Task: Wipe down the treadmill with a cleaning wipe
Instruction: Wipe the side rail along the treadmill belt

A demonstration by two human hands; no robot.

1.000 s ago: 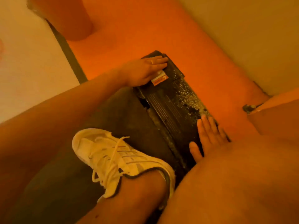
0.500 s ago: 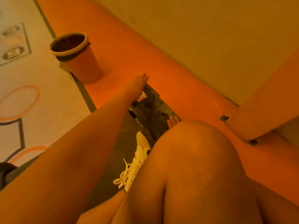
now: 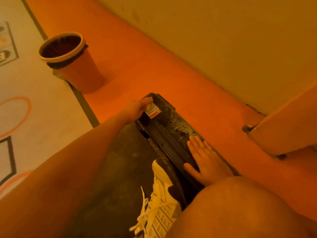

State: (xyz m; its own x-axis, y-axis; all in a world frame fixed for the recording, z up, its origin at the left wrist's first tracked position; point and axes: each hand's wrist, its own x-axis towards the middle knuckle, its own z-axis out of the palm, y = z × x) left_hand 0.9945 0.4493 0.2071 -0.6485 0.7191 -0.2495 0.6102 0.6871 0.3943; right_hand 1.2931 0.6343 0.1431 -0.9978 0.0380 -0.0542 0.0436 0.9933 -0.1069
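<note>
An orange floor (image 3: 145, 69) runs diagonally from the upper left toward the right edge, bordered at the left by a pale patterned floor (image 3: 42, 109). A lined waste bin (image 3: 77, 69) stands at its upper-left edge. The dark treadmill (image 3: 171, 134) rests on it at centre.

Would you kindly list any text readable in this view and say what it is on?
"NO STEPPING ON SURFACE": upside down, on the warning sticker on the treadmill end cap, beside the left hand.
Floor graphic: cut off, unreadable.
</note>
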